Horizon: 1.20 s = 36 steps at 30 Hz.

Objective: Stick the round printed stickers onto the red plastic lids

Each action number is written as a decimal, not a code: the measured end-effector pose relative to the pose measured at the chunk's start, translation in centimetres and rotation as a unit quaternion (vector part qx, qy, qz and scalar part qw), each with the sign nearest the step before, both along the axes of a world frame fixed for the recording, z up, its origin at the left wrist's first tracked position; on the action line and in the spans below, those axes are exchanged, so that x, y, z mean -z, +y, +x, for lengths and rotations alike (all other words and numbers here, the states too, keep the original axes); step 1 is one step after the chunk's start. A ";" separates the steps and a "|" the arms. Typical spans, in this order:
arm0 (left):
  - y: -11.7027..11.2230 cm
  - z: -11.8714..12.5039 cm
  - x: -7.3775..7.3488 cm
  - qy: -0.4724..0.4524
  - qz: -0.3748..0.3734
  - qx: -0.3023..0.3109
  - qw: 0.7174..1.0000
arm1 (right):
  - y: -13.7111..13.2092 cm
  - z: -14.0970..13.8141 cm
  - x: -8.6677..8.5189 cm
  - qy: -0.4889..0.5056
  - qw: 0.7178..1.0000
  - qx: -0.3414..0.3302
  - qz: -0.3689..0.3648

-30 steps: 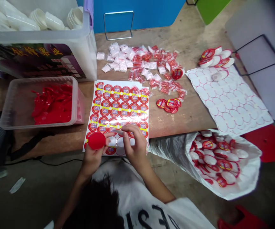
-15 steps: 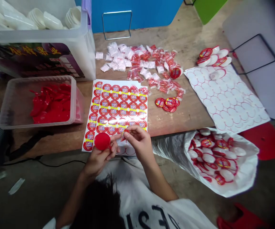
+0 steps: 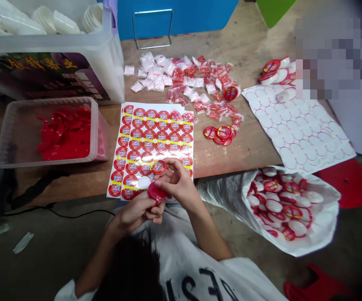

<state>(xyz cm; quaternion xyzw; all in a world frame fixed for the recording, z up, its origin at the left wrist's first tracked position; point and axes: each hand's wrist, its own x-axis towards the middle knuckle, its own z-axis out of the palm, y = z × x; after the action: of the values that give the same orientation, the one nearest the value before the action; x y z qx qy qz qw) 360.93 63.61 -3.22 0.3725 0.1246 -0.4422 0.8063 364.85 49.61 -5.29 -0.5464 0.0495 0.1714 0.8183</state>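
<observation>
Red plastic cap (image 3: 155,193), left hand (image 3: 133,214), one sticker (image 3: 158,167) apparently, right hand (image 3: 178,183)

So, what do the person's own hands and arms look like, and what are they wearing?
Both the left hand and the right hand are bare, with no gloves, and no watch or bracelet shows. The forearms are bare too, coming out of the short sleeves of a loose white T-shirt with large dark lettering.
</observation>
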 end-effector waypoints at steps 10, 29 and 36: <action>0.2 0.1 0.6 -0.069 0.138 -0.087 0.984 | 0.1 -0.6 0.0 -0.015 0.988 0.144 -0.047; 0.6 -0.2 0.0 -0.167 0.152 -0.111 0.968 | 1.2 -1.0 -0.4 -0.049 0.979 0.197 -0.027; 0.2 -0.4 0.1 -0.187 0.162 -0.150 0.957 | 1.5 -0.9 -0.5 -0.046 0.977 0.209 -0.001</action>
<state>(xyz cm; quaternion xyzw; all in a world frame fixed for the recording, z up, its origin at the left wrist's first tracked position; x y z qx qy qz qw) 360.56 63.79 -3.33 0.5511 0.0959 -0.2130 0.8011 363.91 51.13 -4.81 -0.5324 0.1253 -0.0284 0.8367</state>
